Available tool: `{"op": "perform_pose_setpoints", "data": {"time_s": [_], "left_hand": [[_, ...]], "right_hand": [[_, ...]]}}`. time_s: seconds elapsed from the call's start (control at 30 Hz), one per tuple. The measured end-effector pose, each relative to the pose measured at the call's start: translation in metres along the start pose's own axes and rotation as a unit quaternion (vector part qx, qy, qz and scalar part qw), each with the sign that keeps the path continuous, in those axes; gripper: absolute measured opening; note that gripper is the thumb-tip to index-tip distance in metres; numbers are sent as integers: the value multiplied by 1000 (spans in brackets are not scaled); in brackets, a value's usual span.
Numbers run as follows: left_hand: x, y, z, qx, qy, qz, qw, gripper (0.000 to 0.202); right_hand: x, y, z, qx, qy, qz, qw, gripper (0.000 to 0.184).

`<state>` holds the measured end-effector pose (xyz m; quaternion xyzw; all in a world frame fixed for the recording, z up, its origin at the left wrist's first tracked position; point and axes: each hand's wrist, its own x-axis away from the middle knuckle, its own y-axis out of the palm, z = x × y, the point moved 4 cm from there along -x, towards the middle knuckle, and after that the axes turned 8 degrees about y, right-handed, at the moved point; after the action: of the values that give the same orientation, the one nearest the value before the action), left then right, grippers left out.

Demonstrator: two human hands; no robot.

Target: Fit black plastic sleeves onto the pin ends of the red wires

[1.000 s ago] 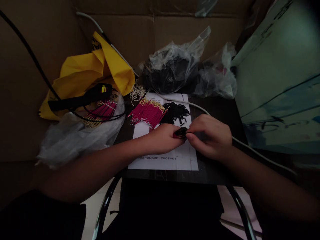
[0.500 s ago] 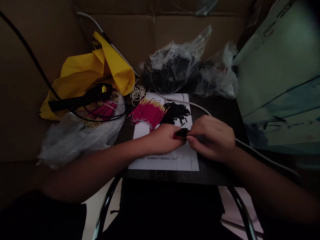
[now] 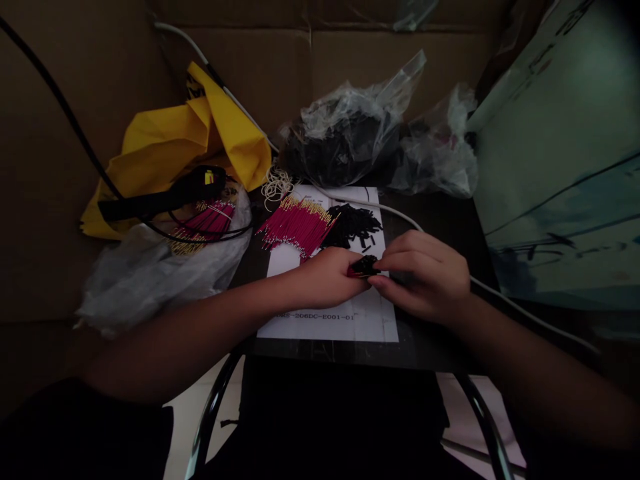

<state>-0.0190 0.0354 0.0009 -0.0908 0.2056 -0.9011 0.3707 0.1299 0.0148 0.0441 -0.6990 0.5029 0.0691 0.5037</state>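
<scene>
My left hand is closed around a bundle of red wires, whose ends carry black sleeves. My right hand meets the tip of this bundle with thumb and fingers bent in a pinch; what lies between them is too small and dark to make out. Just beyond the left hand, a spread of red wires with gold-coloured and silvery ends lies on a printed white sheet. Beside it is a heap of short black sleeves.
Clear bags holding dark contents stand at the back of the black table. Left are a yellow bag, more red wires and clear plastic. A pale cable crosses the table behind my right hand.
The fingertips of my right hand have shifted slightly against the bundle's end, the thumb a little to the left. My left hand stays in place with its wires.
</scene>
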Motion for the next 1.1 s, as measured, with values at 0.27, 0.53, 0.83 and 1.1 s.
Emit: {"op": "perform_pose_setpoints", "data": {"time_s": [0.27, 0.53, 0.83, 1.1], "left_hand": [[1, 1, 0, -30, -5, 15, 999, 31], [1, 1, 0, -25, 6, 11, 1000, 31], [1, 2, -2, -9, -14, 41, 999, 31], [6, -11, 6, 66, -44, 16, 997, 38]], "right_hand": [[-2, 7, 8, -67, 89, 12, 994, 27], [-4, 16, 18, -149, 140, -40, 978, 26], [-5, 22, 20, -189, 224, -81, 953, 30], [-8, 0, 54, 51, 144, -73, 986, 19]]}}
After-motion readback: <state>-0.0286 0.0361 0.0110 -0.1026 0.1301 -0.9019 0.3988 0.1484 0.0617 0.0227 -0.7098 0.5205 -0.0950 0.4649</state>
